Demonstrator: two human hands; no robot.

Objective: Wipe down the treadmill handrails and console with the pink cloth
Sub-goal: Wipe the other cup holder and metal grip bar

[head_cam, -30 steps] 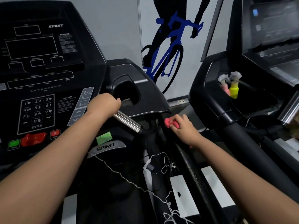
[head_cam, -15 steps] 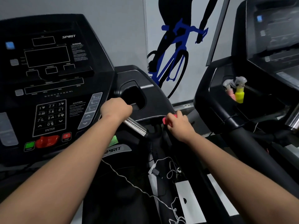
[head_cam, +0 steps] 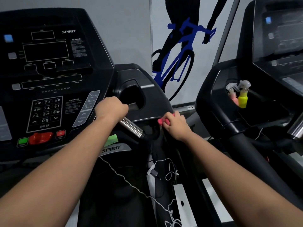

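A black treadmill console with a keypad fills the left of the view. My left hand grips the top of the chrome pulse grip beside the cup holder. My right hand holds the bunched pink cloth against the upper end of the black right handrail, just under the console's side wing. Most of the cloth is hidden inside my fist.
A second treadmill stands close on the right, with a pink spray bottle and a yellow spray bottle in its tray. White cords hang between the machines. A cyclist mural covers the wall behind.
My right hand has slid the pink cloth up the handrail toward the console wing. My left hand keeps its hold on the chrome grip. My head has tilted up a little.
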